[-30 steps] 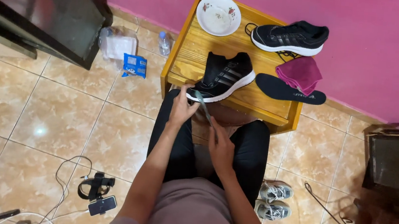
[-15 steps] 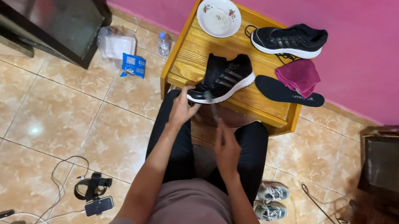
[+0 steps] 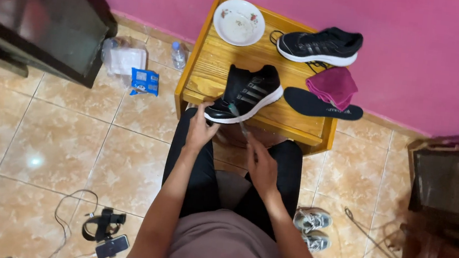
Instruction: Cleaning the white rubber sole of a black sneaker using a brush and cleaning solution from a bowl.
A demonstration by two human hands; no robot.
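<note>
A black sneaker with a white sole (image 3: 249,93) lies on a small wooden table (image 3: 213,65) in front of me. My left hand (image 3: 200,129) grips its toe at the table's near edge. My right hand (image 3: 260,163) holds a thin brush-like tool (image 3: 237,118) whose tip touches the sneaker's toe. A second black sneaker (image 3: 321,44) sits at the table's far right by the pink wall. Beside it lie a pink cloth (image 3: 333,85) and a black insole (image 3: 323,106). A white bowl (image 3: 239,21) stands at the table's back left.
A dark cabinet (image 3: 37,12) stands to the left, with a plastic bag (image 3: 122,55), a blue packet (image 3: 144,81) and a small bottle (image 3: 178,55) beside it on the tiled floor. Grey shoes (image 3: 311,227) lie by my right leg. A strap, phone and cable (image 3: 105,230) lie at lower left.
My right hand has drawn back slightly toward me with the tool, then its tip is at the sneaker's toe again. My left hand stays on the toe.
</note>
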